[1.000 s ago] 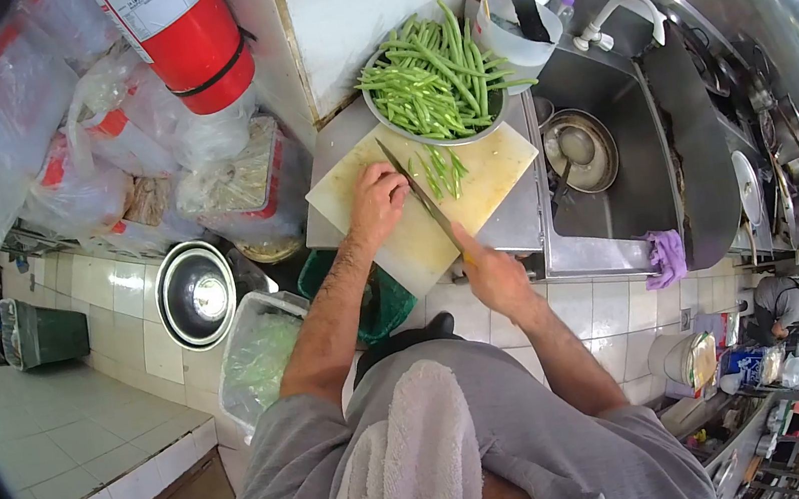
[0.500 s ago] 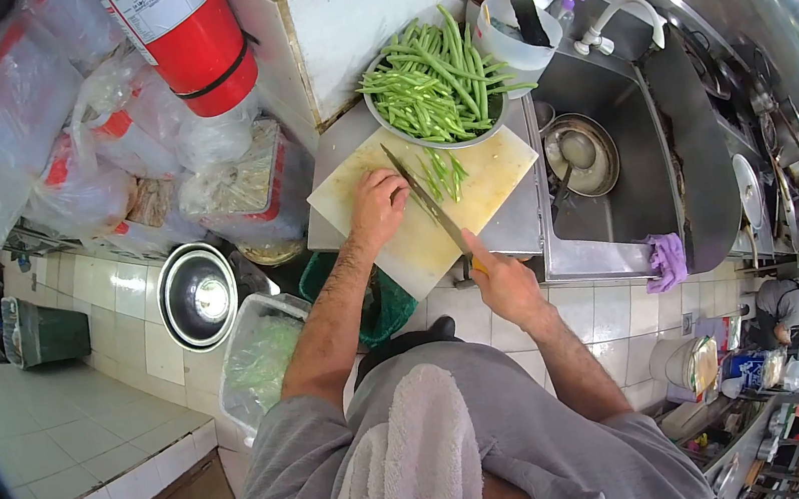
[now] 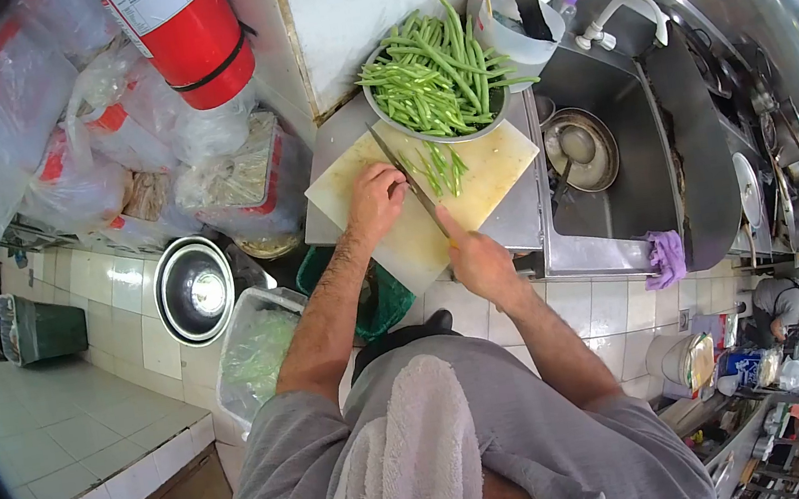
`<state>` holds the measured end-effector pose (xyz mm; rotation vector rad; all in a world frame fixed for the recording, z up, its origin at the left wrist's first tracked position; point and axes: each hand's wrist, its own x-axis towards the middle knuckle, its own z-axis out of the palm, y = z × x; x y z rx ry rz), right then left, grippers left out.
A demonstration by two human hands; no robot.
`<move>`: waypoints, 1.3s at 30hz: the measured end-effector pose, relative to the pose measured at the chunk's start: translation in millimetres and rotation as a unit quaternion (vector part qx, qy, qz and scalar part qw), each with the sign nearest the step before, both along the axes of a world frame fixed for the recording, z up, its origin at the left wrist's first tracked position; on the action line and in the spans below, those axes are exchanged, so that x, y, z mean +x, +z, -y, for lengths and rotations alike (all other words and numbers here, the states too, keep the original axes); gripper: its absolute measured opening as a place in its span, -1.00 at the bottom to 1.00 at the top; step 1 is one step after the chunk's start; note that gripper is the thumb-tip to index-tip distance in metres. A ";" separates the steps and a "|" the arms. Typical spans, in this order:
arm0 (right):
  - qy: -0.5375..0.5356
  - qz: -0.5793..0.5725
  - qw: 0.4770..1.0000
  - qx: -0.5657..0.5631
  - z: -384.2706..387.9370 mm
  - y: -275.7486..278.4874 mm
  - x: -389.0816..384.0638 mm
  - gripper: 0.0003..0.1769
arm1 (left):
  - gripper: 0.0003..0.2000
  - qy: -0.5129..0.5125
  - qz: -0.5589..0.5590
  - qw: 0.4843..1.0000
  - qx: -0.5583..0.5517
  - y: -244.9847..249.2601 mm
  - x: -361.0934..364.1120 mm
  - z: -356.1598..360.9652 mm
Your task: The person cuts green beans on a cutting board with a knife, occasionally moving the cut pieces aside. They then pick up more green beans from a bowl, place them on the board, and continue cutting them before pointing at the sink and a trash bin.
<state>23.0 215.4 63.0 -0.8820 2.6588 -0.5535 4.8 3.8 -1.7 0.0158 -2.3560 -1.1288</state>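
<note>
My right hand (image 3: pixel 482 261) is wrapped round the handle of a long knife (image 3: pixel 419 192), whose blade points up and left across a pale cutting board (image 3: pixel 490 172). Beside the blade, on its left, my left hand (image 3: pixel 377 202) rests on the board with its fingers curled together; what they hold is too small to make out. Cut green bean pieces (image 3: pixel 445 167) lie on the board to the right of the blade. Touching the board's far edge is a metal bowl (image 3: pixel 465 137) heaped with green beans (image 3: pixel 437 73), some whole and some cut.
At the right are a sink (image 3: pixel 582 220) with a pan (image 3: pixel 601 167) in it and a purple cloth (image 3: pixel 665 260) on its edge. Bagged containers (image 3: pixel 122 135) and a fire extinguisher (image 3: pixel 214 67) are at the left. Another person (image 3: pixel 780 305) bends over far right.
My right hand and the knife have moved left and slightly up. The blade now lies closer to the fingers of my left hand, which has shifted slightly.
</note>
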 end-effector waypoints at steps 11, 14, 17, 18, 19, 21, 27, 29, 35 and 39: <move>-0.006 0.025 0.999 0.028 -62.9 22.9 12.1 -0.26 | -0.83 0.035 -0.024 0.999 -0.034 -0.8 -3.2 0.1; -0.028 0.008 0.999 0.031 -42.2 14.1 2.2 -0.27 | -0.85 -0.012 -0.005 0.999 -0.039 -1.5 -1.8 2.5; -0.010 0.021 1.000 0.016 -36.0 13.6 2.0 -0.28 | -0.86 -0.037 0.000 0.999 -0.027 -2.4 0.3 3.3; -0.004 0.023 1.000 0.014 -36.4 16.0 3.9 -0.28 | -0.87 -0.034 -0.001 0.999 -0.012 -1.2 0.5 1.9; 0.004 0.025 1.000 0.013 -36.9 18.5 5.7 -0.28 | -0.87 -0.032 -0.001 0.999 -0.011 0.0 0.7 0.2; -0.001 0.041 0.999 0.024 -37.7 23.2 7.0 -0.25 | -0.86 0.009 0.021 0.999 0.023 2.7 0.3 -1.3; 0.010 0.020 1.000 0.016 -49.7 29.0 12.2 -0.25 | -0.85 0.018 0.007 1.000 -0.003 2.1 -0.4 -1.5; 0.017 0.017 1.000 0.016 -52.4 28.9 14.2 -0.24 | -0.84 0.016 0.010 1.000 -0.001 1.5 -0.1 -1.5; 0.004 0.050 0.997 0.062 -11.2 23.4 -7.1 -0.26 | -0.83 0.005 0.021 1.000 0.007 0.2 -1.2 1.5; -0.007 0.065 0.998 0.005 -4.6 11.7 -12.2 -0.26 | -0.82 0.005 0.033 0.999 0.014 2.5 0.1 -0.1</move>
